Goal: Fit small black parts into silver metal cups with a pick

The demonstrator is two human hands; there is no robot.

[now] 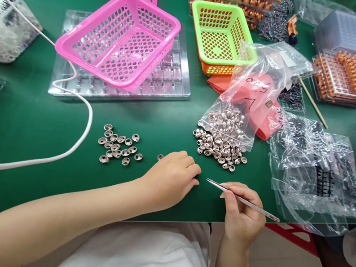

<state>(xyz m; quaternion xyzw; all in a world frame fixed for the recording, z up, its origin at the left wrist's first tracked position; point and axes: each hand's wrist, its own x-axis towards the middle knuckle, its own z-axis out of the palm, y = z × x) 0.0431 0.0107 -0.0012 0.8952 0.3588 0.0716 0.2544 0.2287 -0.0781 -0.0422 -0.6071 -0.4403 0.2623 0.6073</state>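
Note:
My left hand [172,179] rests on the green table [152,124], its fingers curled together; whatever they hold, if anything, is hidden. One small metal cup [160,157] lies just behind it. My right hand [244,208] grips metal tweezers [251,204] whose tips point left, a short way from my left fingertips. Beyond both hands sits a pile of small metal cups [221,147], partly under a clear plastic bag [248,93]. To the left, a looser group of the same cups [117,147] is spread on the table.
A pink basket [121,42] stands on a clear tray [187,78]. Behind the pile is a green basket [220,35]. Plastic bags of black parts [323,180] lie at right. A white cable [89,123] curves across the left side.

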